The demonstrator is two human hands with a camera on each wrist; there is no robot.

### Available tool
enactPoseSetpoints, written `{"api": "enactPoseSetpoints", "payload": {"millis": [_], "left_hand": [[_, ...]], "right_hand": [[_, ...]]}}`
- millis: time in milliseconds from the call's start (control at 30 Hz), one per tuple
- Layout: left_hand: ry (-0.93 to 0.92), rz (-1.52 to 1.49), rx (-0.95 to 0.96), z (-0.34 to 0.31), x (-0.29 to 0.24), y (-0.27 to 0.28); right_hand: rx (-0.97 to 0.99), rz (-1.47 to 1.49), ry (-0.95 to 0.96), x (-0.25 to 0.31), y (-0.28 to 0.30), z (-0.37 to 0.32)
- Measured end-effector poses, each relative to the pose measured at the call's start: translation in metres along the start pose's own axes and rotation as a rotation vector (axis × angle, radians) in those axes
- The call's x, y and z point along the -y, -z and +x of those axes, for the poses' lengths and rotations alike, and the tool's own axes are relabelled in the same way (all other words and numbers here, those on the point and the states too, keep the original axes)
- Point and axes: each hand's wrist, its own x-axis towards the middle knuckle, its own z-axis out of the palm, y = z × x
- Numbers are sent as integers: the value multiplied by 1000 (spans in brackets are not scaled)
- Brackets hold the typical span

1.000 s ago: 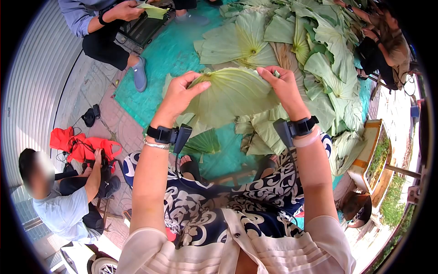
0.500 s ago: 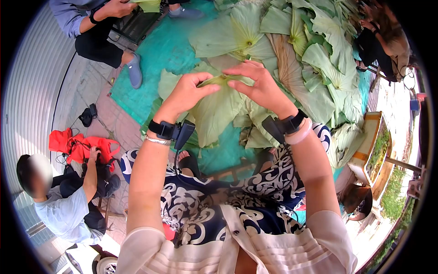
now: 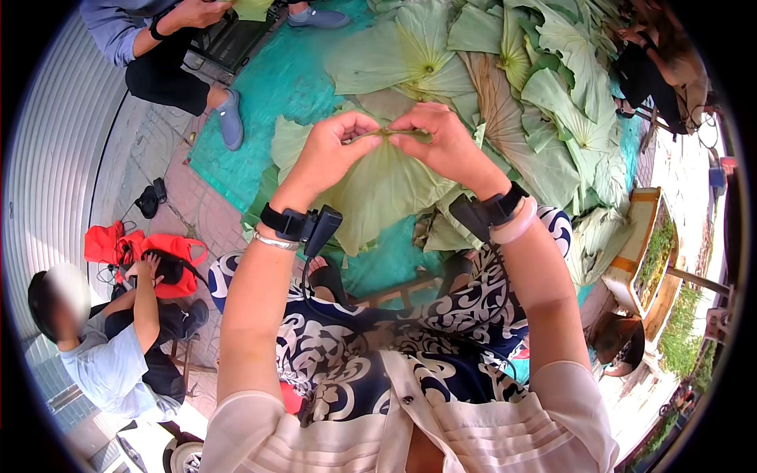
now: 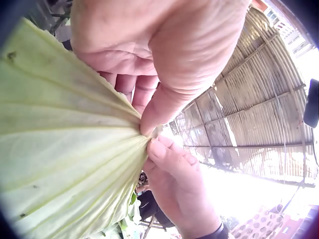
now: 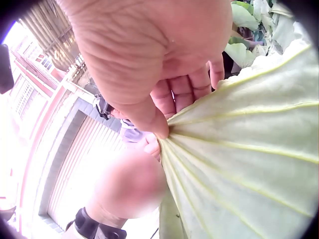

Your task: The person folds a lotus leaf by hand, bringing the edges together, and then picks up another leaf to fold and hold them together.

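A pale green leaf (image 3: 386, 189) with ribs fanning out from its top edge hangs between both hands. My left hand (image 3: 335, 151) pinches that edge between thumb and fingers, and my right hand (image 3: 443, 146) pinches it just beside, the thumbs nearly meeting. In the left wrist view the leaf (image 4: 60, 144) spreads to the left from the left hand's thumb (image 4: 164, 107). The right wrist view shows its ribs (image 5: 239, 144) converging at the right hand's thumb (image 5: 144, 117).
Many large leaves (image 3: 583, 134) lie piled on a teal sheet (image 3: 276, 102). One person (image 3: 118, 347) sits at the left by a red bag (image 3: 169, 252); others sit at the upper left and upper right. A planter box (image 3: 635, 252) stands at the right.
My hands have drawn together from the leaf's two sides to the middle of its top edge. The leaf now hangs down from there. The person at the left has moved their hands onto the bag.
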Motion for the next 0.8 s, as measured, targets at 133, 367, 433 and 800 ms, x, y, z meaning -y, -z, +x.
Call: {"api": "enactPoseSetpoints", "payload": {"millis": [133,367,433,800], "left_hand": [[-9,-14,-23,0,-5,-2],[9,46,13,-1,-5,1],[-4,38,8,0,-4,1],[-36,103,-113,-1,1,-11]], "right_hand": [[3,6,-24,2,-1,0],[6,-13,-21,1,-4,-1],[-6,-14,-7,1,-6,-1],[-73,-18,37,-7,-18,-4]]}}
